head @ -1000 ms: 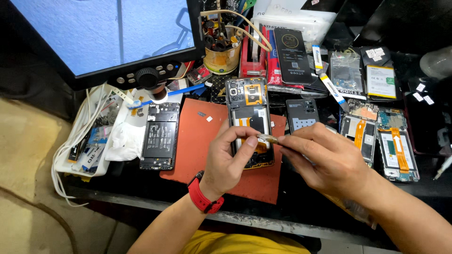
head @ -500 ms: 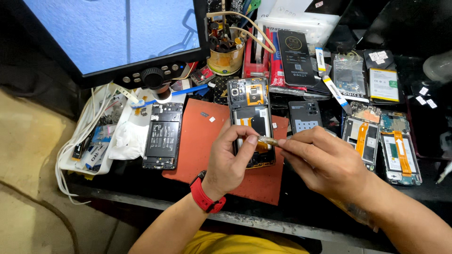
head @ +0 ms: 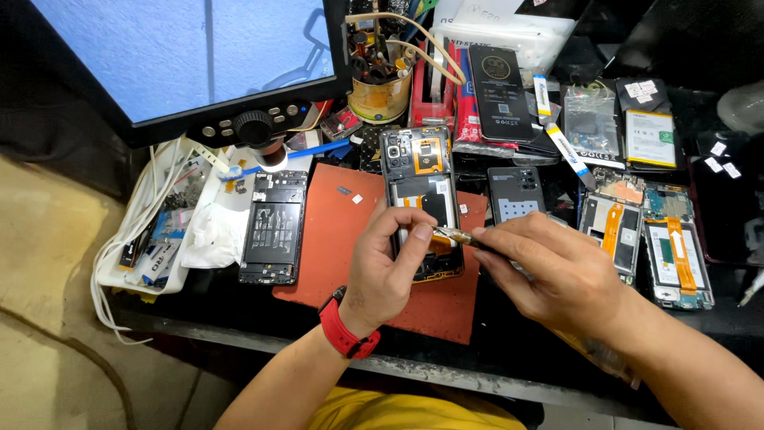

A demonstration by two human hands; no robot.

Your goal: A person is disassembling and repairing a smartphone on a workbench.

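Observation:
An opened phone point(head: 422, 187) with its back removed lies on an orange-red work mat point(head: 334, 231). My left hand point(head: 390, 267), with a red wristband, rests on the phone's lower half, thumb and forefinger pinched at its right edge. My right hand point(head: 553, 271) holds a thin metal tool point(head: 450, 235), whose tip meets the left fingers over the phone. What sits between the fingertips is too small to tell.
A bare phone frame point(head: 272, 227) lies left of the mat. Several dismantled phones point(head: 672, 251) and a dark back cover point(head: 516, 193) lie right. A monitor point(head: 183, 56) stands at back left, a tin of tools point(head: 380, 87) behind the mat, and a white tray point(head: 155, 239) at far left.
Both hands stay on the phone with only slight shifts of the fingers. The view has tilted a little.

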